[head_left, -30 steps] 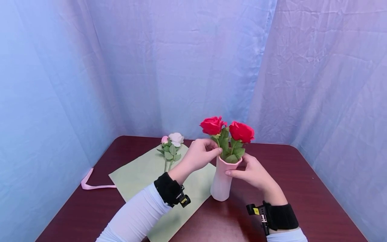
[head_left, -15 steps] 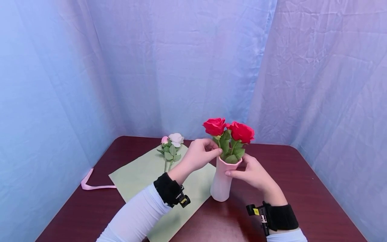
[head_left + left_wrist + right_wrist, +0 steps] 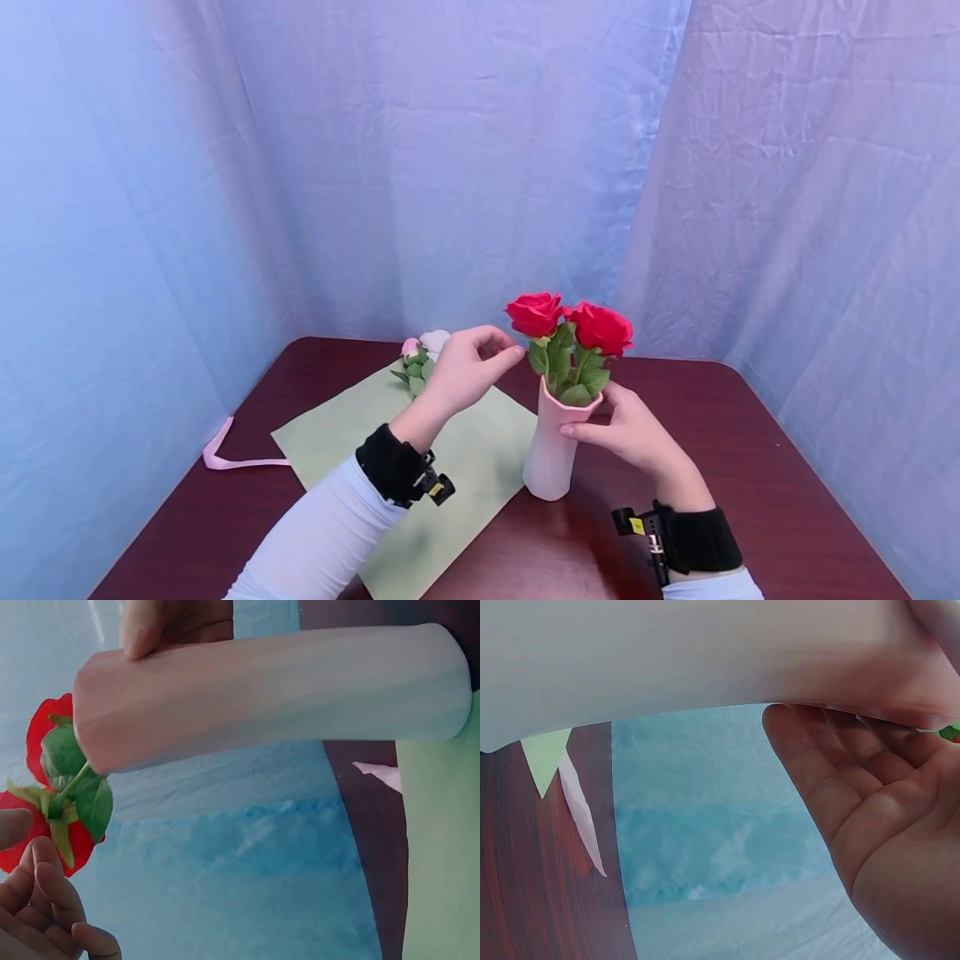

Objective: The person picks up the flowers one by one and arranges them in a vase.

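Observation:
A pink-to-white vase (image 3: pixel 550 454) stands upright on the table, with two red roses in it, a left rose (image 3: pixel 535 315) and a right rose (image 3: pixel 602 328). My right hand (image 3: pixel 636 429) grips the vase just below its rim, thumb on the near side; in the right wrist view its fingers (image 3: pixel 810 739) lie along the vase wall. Left of the roses, my left hand (image 3: pixel 471 367) hovers with loosely bent fingers and holds nothing. The left wrist view shows that hand's fingers (image 3: pixel 56 889) overlapping a red bloom (image 3: pixel 15 851), beside the vase's mouth.
A pale green sheet of paper (image 3: pixel 480 467) lies left of the vase. On its far end are a white rose (image 3: pixel 434 342) and a pink bud (image 3: pixel 410 347), partly hidden behind my left hand. A pink ribbon (image 3: pixel 225 457) pokes out at the left. Curtains hang around the table.
The left rose has shifted slightly right, toward the other bloom. My left hand has let go of its stem and moved left and up. My right hand stays on the vase.

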A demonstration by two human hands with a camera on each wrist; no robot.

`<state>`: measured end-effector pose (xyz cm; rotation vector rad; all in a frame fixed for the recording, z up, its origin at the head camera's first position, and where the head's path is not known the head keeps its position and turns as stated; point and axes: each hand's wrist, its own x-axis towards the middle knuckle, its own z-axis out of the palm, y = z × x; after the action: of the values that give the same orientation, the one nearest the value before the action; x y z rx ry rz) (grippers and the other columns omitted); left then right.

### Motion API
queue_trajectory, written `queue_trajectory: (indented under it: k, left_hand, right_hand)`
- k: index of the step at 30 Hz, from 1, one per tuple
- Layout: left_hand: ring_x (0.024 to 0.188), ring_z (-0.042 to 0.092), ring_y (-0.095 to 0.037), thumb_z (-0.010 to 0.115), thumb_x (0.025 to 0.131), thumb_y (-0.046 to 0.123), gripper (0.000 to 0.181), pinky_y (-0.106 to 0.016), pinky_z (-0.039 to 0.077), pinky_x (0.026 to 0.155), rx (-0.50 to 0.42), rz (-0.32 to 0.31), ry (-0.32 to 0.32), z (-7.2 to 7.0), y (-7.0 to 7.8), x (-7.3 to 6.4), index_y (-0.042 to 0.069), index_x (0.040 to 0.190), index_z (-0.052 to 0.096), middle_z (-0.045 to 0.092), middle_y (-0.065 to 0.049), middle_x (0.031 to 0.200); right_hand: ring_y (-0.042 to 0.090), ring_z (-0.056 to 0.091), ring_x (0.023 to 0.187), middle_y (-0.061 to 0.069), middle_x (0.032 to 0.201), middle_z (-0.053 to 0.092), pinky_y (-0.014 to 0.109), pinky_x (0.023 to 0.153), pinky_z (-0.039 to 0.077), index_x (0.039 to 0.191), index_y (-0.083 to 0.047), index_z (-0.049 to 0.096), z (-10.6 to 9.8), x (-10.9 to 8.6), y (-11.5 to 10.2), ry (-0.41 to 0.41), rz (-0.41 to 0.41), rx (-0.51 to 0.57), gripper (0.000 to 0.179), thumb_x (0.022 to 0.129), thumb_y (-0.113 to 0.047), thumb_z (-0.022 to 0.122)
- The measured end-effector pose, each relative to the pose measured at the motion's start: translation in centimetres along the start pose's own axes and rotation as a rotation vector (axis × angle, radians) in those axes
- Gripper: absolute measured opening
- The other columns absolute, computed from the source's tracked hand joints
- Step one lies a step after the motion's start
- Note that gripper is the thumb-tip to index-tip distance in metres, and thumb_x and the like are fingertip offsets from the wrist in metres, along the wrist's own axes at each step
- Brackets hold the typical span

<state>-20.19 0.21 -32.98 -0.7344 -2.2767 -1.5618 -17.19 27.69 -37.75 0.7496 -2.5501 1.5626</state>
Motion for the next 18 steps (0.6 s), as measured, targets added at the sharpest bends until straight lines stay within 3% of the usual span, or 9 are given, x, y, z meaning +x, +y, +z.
queue_trajectory:
  k: [5, 10, 18]
  left_hand:
    - [0.069, 0.060, -0.020, 0.074, 0.094, 0.024, 0.011, -0.034, 0.051, 0.062, 0.010, 0.014, 0.055, -1.5, -0.2, -0.1, 0.013, 0.096, 0.074, 0.069, 0.005, 0.082]
    - [0.067, 0.061, -0.016, 0.073, 0.094, 0.029, 0.011, -0.037, 0.051, 0.064, 0.080, -0.013, 0.104, -2.9, -0.7, -0.2, 0.018, 0.096, 0.074, 0.068, 0.008, 0.080]
    - [0.068, 0.061, -0.021, 0.073, 0.094, 0.027, 0.010, -0.036, 0.051, 0.061, 0.131, -0.039, 0.127, -4.8, -2.1, -0.3, 0.017, 0.096, 0.074, 0.067, 0.005, 0.081]
  right_hand:
    - [0.025, 0.071, 0.096, 0.010, 0.114, 0.070, 0.037, 0.079, 0.059, 0.132, -0.006, 0.060, 0.0, 0.0, -0.1, 0.001, 0.002, 0.000, 0.059, 0.081, -0.015, 0.087]
    - [0.024, 0.071, 0.096, 0.010, 0.115, 0.069, 0.036, 0.079, 0.059, 0.132, -0.006, 0.060, -0.1, 0.0, -0.1, -0.001, 0.004, -0.012, 0.059, 0.081, -0.016, 0.087]
    - [0.024, 0.071, 0.096, 0.009, 0.116, 0.069, 0.037, 0.078, 0.059, 0.133, -0.007, 0.059, -0.3, -0.1, -0.1, 0.005, 0.010, -0.011, 0.061, 0.080, -0.016, 0.088]
